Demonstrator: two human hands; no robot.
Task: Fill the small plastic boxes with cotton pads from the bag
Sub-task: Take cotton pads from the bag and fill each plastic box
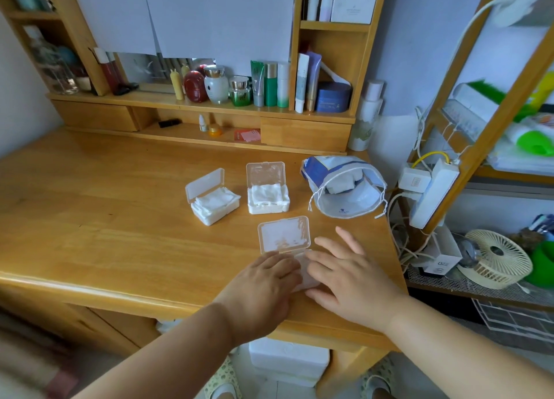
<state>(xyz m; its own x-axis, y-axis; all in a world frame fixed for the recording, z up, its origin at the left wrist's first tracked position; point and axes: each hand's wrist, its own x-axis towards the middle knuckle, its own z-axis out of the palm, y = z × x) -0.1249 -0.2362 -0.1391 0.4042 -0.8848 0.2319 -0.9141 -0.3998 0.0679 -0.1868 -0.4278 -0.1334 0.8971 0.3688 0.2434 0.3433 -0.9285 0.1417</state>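
Note:
Three small clear plastic boxes stand on the wooden desk, all with lids up. The left box and the middle box are full of white cotton pads. The near box shows its raised lid; its base lies under my hands. My left hand rests flat on the base's left side, my right hand lies flat over its right side, fingers straight. The blue-and-white drawstring bag lies open at the right, with white pads visible inside.
A shelf unit with cosmetic bottles and jars runs along the desk's back. A white power strip and cables hang off the desk's right edge. A wooden rack at the right holds a small cream fan and clutter.

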